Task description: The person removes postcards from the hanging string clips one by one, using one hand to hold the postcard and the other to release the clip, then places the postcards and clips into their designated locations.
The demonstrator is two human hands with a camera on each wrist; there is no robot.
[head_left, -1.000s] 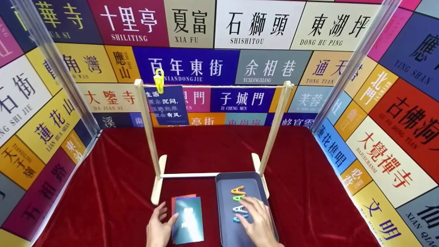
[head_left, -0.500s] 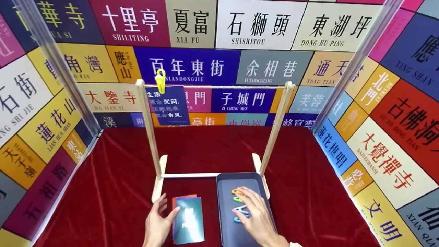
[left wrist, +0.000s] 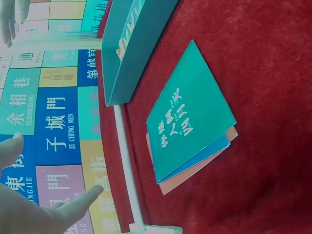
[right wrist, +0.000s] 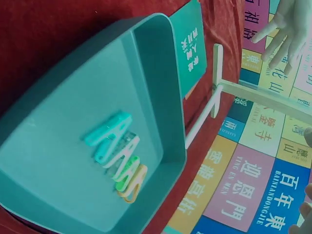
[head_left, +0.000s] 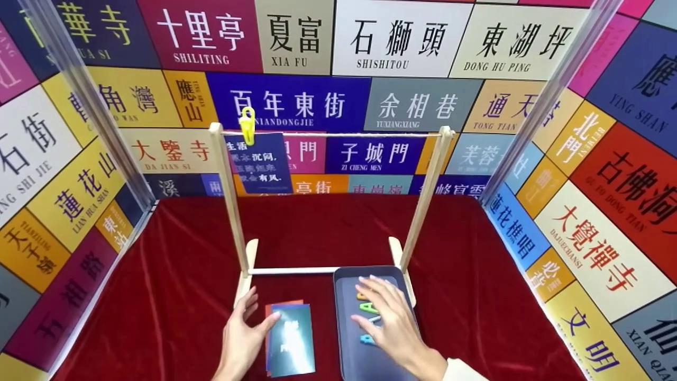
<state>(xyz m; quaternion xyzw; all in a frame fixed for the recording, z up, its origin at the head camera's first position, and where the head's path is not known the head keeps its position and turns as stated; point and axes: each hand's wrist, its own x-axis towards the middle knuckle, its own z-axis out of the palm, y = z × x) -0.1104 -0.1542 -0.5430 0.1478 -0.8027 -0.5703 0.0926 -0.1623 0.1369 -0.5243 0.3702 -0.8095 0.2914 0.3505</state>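
Note:
My left hand (head_left: 240, 333) hovers over the left edge of a small stack of cards (head_left: 293, 341), fingers relaxed. The left wrist view shows the cards (left wrist: 195, 112) apart from it: a green one on top, blue and reddish edges beneath. My right hand (head_left: 394, 323) is spread above the grey tray (head_left: 362, 368), holding nothing. Several clothes pegs lie in a row there: blue (right wrist: 108, 136), white (right wrist: 123, 152), green (right wrist: 127, 173) and orange (right wrist: 135, 184). In the head view, my right hand partly covers them. A yellow peg (head_left: 247, 127) fastens a dark blue card (head_left: 267, 164) to the cord.
A wooden rack (head_left: 231, 211) stands behind the cards and tray, with a cord (head_left: 338, 134) strung between its posts. The tray's far right corner sits by the rack's right foot. Dark red cloth (head_left: 174, 296) covers the table; lettered panels (head_left: 288, 100) surround it.
My right hand has lifted slightly from around the pegs, its fingers spreading. The pegs stay in the tray. My left hand has shifted up a little beside the cards.

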